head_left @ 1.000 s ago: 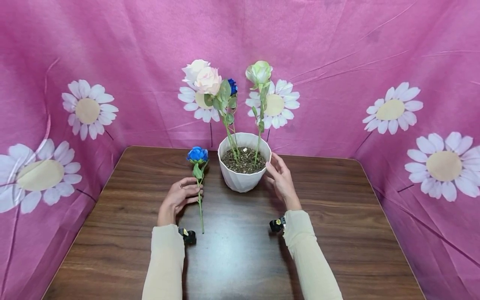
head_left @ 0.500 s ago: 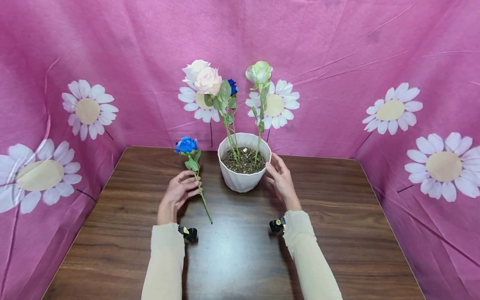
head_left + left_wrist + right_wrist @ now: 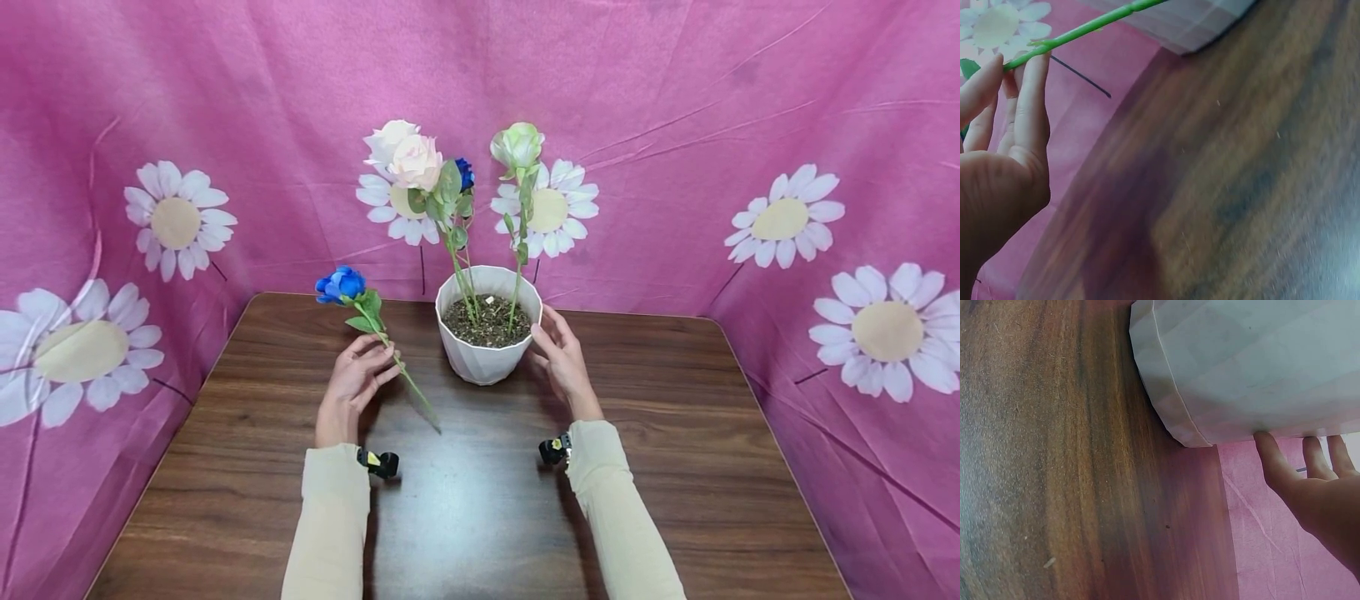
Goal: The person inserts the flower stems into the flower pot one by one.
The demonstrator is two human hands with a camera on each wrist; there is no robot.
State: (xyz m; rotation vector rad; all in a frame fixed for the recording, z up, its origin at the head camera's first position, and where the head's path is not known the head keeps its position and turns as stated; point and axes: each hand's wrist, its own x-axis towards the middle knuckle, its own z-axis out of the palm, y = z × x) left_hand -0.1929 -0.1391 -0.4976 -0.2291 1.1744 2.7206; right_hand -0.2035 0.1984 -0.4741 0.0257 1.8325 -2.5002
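Observation:
A blue rose (image 3: 341, 285) with a long green stem is pinched between the fingertips of my left hand (image 3: 356, 382). Its bloom leans to the left, and the bare stem end points down and right over the table. The left wrist view shows the green stem (image 3: 1079, 31) across the thumb and fingers. My right hand (image 3: 562, 358) touches the right side of a white faceted pot (image 3: 483, 362), its fingertips against the wall in the right wrist view. Soil (image 3: 487, 323) fills the pot. White, pink (image 3: 417, 162), blue and green roses (image 3: 517, 146) stand upright in it.
The pot stands near the back edge of a dark wooden table (image 3: 660, 467). A pink cloth (image 3: 637, 75) printed with large daisies hangs behind and along both sides. Each wrist carries a small black camera (image 3: 382, 464).
The blue rose in my left hand has tilted, its bloom swinging left and up while the stem end swings right and up. My right hand and the pot stay where they were.

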